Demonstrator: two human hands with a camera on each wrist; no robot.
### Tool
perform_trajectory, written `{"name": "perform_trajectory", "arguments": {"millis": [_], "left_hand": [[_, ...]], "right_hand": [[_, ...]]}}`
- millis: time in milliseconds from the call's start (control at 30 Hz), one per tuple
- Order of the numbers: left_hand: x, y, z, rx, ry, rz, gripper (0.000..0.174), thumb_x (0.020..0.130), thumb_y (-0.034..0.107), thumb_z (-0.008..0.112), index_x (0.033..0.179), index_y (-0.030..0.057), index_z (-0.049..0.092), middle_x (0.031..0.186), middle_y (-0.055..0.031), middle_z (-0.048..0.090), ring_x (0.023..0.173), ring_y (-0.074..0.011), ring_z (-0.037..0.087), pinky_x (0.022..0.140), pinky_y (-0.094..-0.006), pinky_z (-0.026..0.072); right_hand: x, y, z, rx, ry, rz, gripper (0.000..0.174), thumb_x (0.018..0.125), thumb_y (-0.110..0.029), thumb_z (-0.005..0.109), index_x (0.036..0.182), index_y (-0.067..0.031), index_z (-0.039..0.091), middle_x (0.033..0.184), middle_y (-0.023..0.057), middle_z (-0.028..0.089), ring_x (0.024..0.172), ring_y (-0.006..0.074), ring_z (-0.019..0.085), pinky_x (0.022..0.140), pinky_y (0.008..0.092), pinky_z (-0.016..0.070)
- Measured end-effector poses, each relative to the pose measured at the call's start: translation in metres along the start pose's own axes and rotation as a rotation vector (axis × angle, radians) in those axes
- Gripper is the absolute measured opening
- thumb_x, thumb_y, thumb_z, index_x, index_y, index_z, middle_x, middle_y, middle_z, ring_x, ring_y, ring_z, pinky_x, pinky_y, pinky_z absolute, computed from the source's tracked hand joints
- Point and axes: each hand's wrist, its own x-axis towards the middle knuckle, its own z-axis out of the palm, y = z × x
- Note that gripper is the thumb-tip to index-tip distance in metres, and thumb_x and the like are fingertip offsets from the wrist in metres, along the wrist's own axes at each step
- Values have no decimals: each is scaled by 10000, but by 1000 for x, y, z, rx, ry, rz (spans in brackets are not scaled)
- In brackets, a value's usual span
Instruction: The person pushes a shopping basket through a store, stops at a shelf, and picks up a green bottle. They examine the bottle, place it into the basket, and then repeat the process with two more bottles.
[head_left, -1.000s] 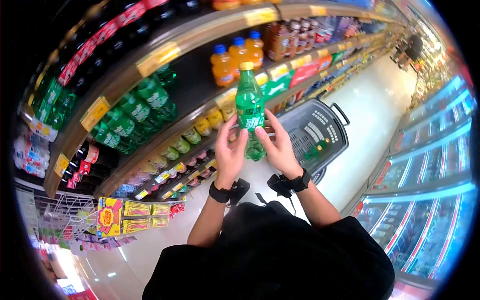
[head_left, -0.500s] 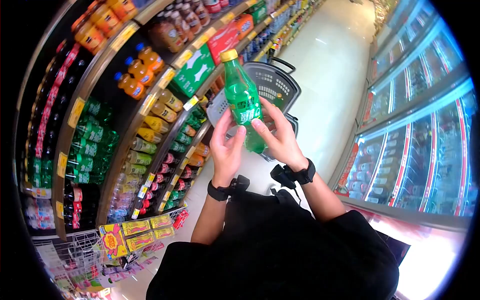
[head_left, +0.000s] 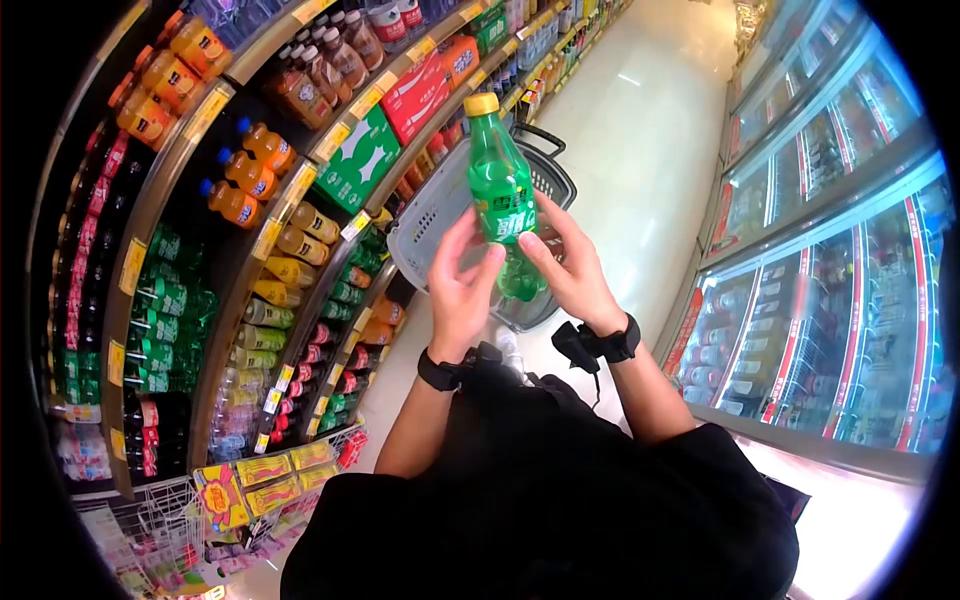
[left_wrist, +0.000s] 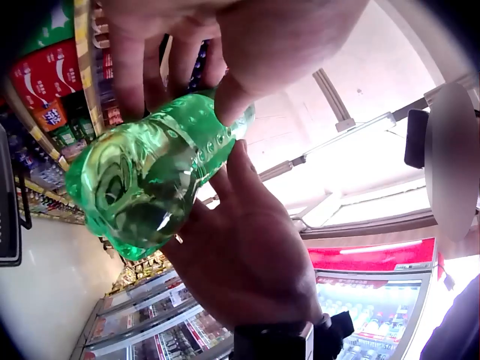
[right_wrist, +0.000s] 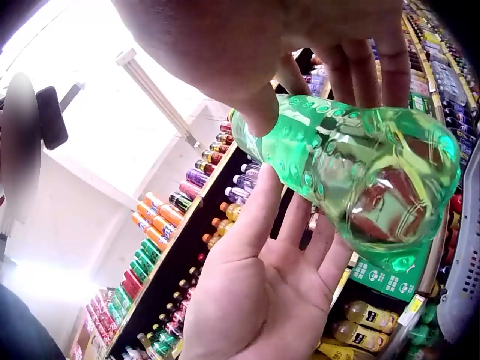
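A green bottle with a yellow cap [head_left: 503,190] stands upright, tilted slightly, between both hands in the head view. The left hand [head_left: 463,285] grips its left side and the right hand [head_left: 575,275] its right, with both thumbs on the label side and fingers curled behind. In the left wrist view the bottle's ribbed base [left_wrist: 135,195] faces the camera, the left hand [left_wrist: 285,45] above and the right hand [left_wrist: 240,255] below. The right wrist view shows the bottle [right_wrist: 360,172] lying across both hands, the right hand [right_wrist: 315,37] above, the left hand [right_wrist: 259,300] below.
A grey basket [head_left: 425,225] is behind and below the bottle. Drink shelves [head_left: 190,290] line the left side, with a wire rack of yellow packs [head_left: 270,480] at lower left. Glass-door coolers [head_left: 820,310] run along the right, and a pale floor [head_left: 650,120] lies between.
The head view has swung round, so the shelves and coolers have shifted and the basket appears further left, behind the bottle. Both hands keep hold of the bottle.
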Motion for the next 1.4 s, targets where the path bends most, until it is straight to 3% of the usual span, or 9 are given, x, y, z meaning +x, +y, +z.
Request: {"name": "perform_trajectory", "arguments": {"millis": [300,467,600,800,900,1000,1100,1400], "left_hand": [[58,-28,-10,-90,20,-7,543,904,1,653,1398,-21,429,1347,-143,540,1210,-206,532,957,-341,520],[86,-46,-18,-114,26,-6,540,881,33,689,1375,-5,475,1309,-131,563,1180,-201,545,900,-338,561],[102,-51,-21,-126,8,-56,536,884,-1,672,1374,-25,457,1307,-140,562,1171,-196,547,934,-334,535],[120,-67,-14,-140,64,-76,540,875,42,694,1368,-6,482,1275,-122,580,1167,-196,553,886,-340,556],[130,-69,-7,-157,90,-96,539,878,20,685,1372,-12,473,1292,-126,574,1174,-192,549,906,-333,549],[135,-70,2,-138,116,-113,539,883,-21,669,1378,-26,455,1318,-135,561,1176,-184,543,931,-314,542],[141,-76,11,-85,166,-109,540,883,-21,670,1379,-26,456,1313,-132,564,1176,-184,544,920,-305,550],[157,-78,82,91,416,-101,555,874,-11,683,1381,-24,460,1323,-133,564,1187,-190,549,911,-309,554]], "right_hand": [[62,10,-2,-101,-52,30,603,949,-254,645,1447,-9,409,1309,191,571,1170,229,570,973,348,452],[87,17,4,-57,-62,99,600,959,-234,635,1460,-13,391,1262,157,592,1089,179,594,927,326,474],[102,22,6,-45,-65,141,601,966,-227,626,1472,-23,374,1212,139,614,1027,160,611,893,313,488],[128,28,-7,-104,-151,178,593,975,-216,608,1484,-36,362,1200,126,621,1029,159,609,895,309,483],[141,37,-13,-98,-172,123,581,995,-183,575,1502,-33,334,1074,67,625,949,118,576,786,264,483],[153,41,-23,-19,-230,173,586,993,-167,577,1507,-37,329,1095,58,609,965,109,558,799,253,466],[165,58,-36,71,-278,174,592,974,-169,602,1495,-44,349,1173,96,615,1025,137,584,889,296,478],[216,94,-98,216,-551,137,571,969,-121,586,1491,-57,365,1211,73,586,1017,117,573,829,267,483]]}}
